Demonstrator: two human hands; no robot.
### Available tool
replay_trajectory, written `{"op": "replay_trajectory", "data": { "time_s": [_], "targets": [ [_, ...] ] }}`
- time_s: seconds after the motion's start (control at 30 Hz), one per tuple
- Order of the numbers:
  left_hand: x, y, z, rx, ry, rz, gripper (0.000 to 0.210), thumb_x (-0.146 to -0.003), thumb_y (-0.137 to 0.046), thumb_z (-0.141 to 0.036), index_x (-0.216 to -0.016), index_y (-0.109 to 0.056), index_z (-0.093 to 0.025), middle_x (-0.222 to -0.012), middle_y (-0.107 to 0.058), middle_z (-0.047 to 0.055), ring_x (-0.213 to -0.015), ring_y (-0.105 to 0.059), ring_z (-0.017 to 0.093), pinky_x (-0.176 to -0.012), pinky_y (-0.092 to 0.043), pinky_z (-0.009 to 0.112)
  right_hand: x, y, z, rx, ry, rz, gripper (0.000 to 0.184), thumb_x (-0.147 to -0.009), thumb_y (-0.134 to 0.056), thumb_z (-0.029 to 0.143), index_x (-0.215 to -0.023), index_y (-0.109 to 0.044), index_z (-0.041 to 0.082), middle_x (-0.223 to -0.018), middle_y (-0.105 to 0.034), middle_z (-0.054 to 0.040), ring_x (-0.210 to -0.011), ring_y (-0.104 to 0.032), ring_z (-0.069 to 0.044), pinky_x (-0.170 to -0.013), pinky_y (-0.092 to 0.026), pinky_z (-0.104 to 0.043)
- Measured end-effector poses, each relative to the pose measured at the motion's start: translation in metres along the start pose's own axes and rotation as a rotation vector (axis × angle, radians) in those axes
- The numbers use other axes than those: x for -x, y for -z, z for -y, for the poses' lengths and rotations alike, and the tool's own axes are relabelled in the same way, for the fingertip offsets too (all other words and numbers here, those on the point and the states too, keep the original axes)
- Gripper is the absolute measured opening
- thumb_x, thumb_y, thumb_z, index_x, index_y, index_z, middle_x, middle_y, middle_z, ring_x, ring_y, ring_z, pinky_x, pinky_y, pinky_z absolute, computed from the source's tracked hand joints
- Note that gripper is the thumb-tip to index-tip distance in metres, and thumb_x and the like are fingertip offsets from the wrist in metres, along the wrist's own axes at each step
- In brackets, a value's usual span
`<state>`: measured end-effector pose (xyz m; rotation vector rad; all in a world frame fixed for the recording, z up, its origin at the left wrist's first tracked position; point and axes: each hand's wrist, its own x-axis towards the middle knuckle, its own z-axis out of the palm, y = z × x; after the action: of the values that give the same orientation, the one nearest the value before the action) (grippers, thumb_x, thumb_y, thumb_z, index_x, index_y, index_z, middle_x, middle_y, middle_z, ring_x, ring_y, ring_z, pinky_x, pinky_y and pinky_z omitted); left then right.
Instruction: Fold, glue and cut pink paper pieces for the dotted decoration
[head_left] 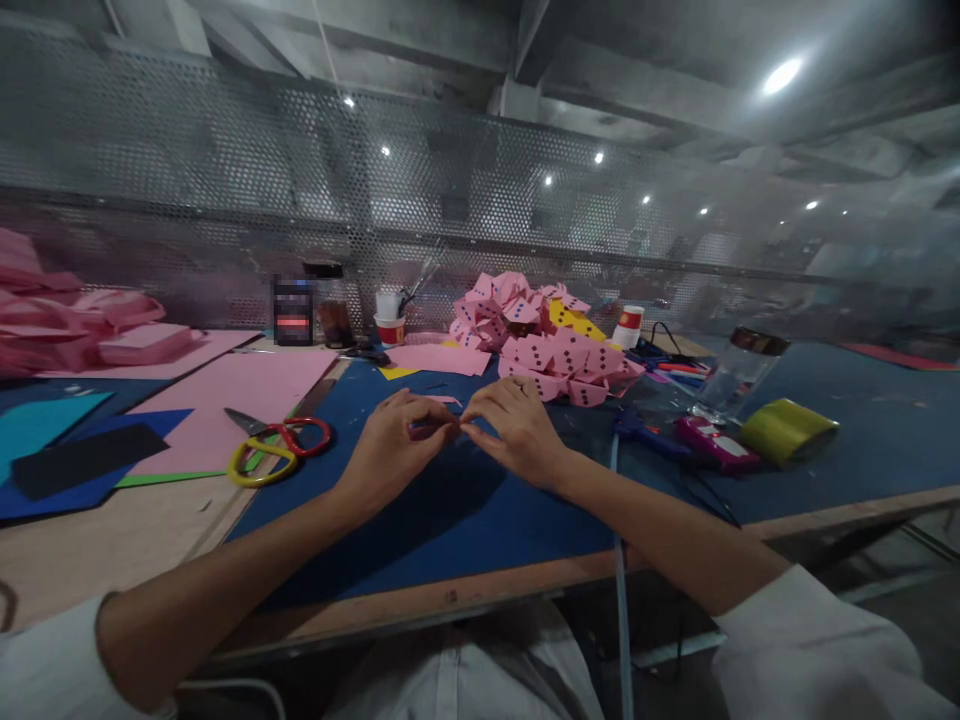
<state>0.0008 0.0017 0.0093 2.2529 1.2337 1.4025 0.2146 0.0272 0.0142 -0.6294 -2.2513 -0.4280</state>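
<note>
White sleeves (825,640) lie nearest. Right of the scissors (285,434), left hand (394,435) and right hand (514,425) meet, fingertips pinched; anything held is too small to tell. Right of and slightly beyond the scissors, a pink paper strip (442,399) looks light, easily creased, best taken by its edges.

Two hands (394,440) (517,425) in the middle, one pair of scissors (285,435) at left, two red-and-white cups (389,332) (628,328) around mid-height, one big light (782,76) upper right.
</note>
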Motion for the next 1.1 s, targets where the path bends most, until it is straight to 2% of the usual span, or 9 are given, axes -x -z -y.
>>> {"op": "replay_trajectory", "data": {
  "time_s": [0.1,0.2,0.3,0.83,1.1],
  "targets": [
    [-0.0001,-0.001,0.002,0.003,-0.013,-0.003,0.012,-0.089,-0.068,-0.031,-0.084,-0.078,-0.025,-0.088,-0.078,0.002,-0.09,-0.069,0.024,-0.097,-0.049,0.041,0.0009,-0.001,-0.0012,-0.009,-0.004,0.01,0.008,-0.101,-0.064,0.028,-0.102,-0.066,0.02,-0.107,-0.074,-0.0065,-0.102,-0.062,-0.023,-0.1,-0.034,-0.042],
    [-0.0006,-0.0013,0.0045,-0.019,-0.039,0.002,0.012,-0.089,-0.068,-0.031,-0.085,-0.078,-0.026,-0.089,-0.08,0.001,-0.091,-0.07,0.024,-0.11,-0.041,0.045,0.001,-0.002,-0.0018,-0.01,0.001,0.007,0.008,-0.101,-0.065,0.028,-0.101,-0.066,0.02,-0.106,-0.074,-0.0067,-0.102,-0.062,-0.023,-0.1,-0.035,-0.042],
    [-0.0009,-0.0011,0.0058,-0.05,-0.052,0.008,0.013,-0.089,-0.068,-0.031,-0.084,-0.078,-0.026,-0.088,-0.081,0.0,-0.091,-0.072,0.023,-0.116,-0.036,0.048,0.0005,-0.0025,-0.002,-0.012,0.018,-0.004,0.007,-0.1,-0.066,0.027,-0.1,-0.066,0.019,-0.103,-0.074,-0.0063,-0.099,-0.062,-0.023,-0.1,-0.035,-0.042],
    [-0.0015,0.0018,-0.0009,-0.169,-0.092,0.012,0.013,-0.086,-0.063,-0.028,-0.084,-0.075,-0.026,-0.09,-0.081,0.002,-0.092,-0.071,0.025,-0.116,-0.036,0.054,0.0014,-0.0053,-0.0027,-0.012,0.022,0.099,0.007,-0.103,-0.057,0.021,-0.104,-0.063,0.018,-0.109,-0.072,-0.0103,-0.103,-0.06,-0.025,-0.103,-0.033,-0.045],
    [-0.0025,0.0029,-0.0002,-0.202,-0.105,0.011,0.016,-0.087,-0.06,-0.029,-0.083,-0.075,-0.026,-0.089,-0.08,0.002,-0.092,-0.07,0.024,-0.112,-0.04,0.05,0.0016,-0.0094,-0.0065,-0.162,-0.08,0.103,0.008,-0.101,-0.065,0.027,-0.099,-0.064,0.019,-0.105,-0.073,-0.0061,-0.103,-0.063,-0.022,-0.1,-0.035,-0.04]
  ]
}}
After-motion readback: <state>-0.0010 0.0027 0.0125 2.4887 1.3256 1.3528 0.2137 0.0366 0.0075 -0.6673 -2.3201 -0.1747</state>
